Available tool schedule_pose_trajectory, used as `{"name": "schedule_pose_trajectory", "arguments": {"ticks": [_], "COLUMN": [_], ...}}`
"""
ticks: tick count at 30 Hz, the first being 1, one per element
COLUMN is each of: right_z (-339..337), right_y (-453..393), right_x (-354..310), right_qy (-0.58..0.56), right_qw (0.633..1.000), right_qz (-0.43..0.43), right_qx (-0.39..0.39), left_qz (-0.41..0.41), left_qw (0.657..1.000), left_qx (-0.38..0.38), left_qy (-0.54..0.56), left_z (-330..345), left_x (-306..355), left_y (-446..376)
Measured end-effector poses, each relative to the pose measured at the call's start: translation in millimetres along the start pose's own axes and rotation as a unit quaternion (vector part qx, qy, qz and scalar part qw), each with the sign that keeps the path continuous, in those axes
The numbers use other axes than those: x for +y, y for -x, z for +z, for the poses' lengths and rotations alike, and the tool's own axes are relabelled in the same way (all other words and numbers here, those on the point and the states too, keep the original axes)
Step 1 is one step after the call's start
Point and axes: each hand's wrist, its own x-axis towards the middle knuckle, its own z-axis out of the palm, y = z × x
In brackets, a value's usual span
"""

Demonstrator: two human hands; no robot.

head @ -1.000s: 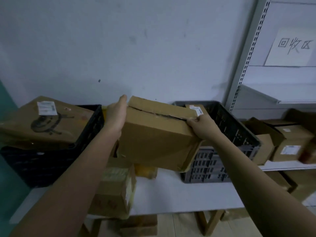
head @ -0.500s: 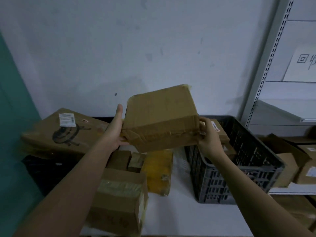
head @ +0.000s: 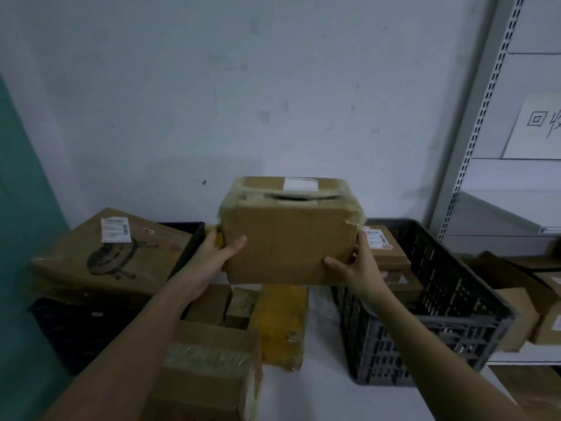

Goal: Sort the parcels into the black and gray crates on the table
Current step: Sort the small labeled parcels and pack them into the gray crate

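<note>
I see both hands holding 1 taped cardboard parcel (head: 288,235) in the middle of the frame, raised above the white table (head: 318,399). My left hand (head: 217,253) grips its left side, thumb on the front face; my right hand (head: 359,268) clasps the lower right corner. The black crate (head: 76,326) sits lower left under a large flat box (head: 112,253). The gray crate (head: 440,314) stands at right, with labelled parcels inside.

Both bare forearms reach forward and up; the left hand (head: 219,253) and right hand (head: 358,265) grip opposite sides of a taped brown cardboard parcel (head: 288,235), thumbs on its near face
</note>
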Motion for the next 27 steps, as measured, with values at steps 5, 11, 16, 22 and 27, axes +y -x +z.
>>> {"name": "schedule_pose_trajectory", "arguments": {"ticks": [5,11,16,22,27], "right_z": [-3,-3,-14,-17,-36], "right_y": [2,-1,-2,3,10], "right_x": [16,16,-6,-28,-22], "right_qy": [0.080,0.105,-0.049,-0.058,-0.014], "right_qw": [0.996,0.994,0.993,0.995,0.993], "right_qz": [-0.037,-0.038,0.067,0.051,0.042], "right_qx": [0.022,-0.004,-0.088,0.066,0.110], "left_qz": [-0.035,-0.033,0.036,0.096,0.121], "left_qw": [0.999,0.997,0.993,0.989,0.984], "left_qx": [0.009,0.069,0.109,0.099,0.096], "left_qy": [0.030,0.011,-0.004,-0.049,-0.088], "left_z": [1,6,17,44,73], "left_x": [13,5,-1,-4,-5], "left_y": [-4,-6,0,9,19]}}
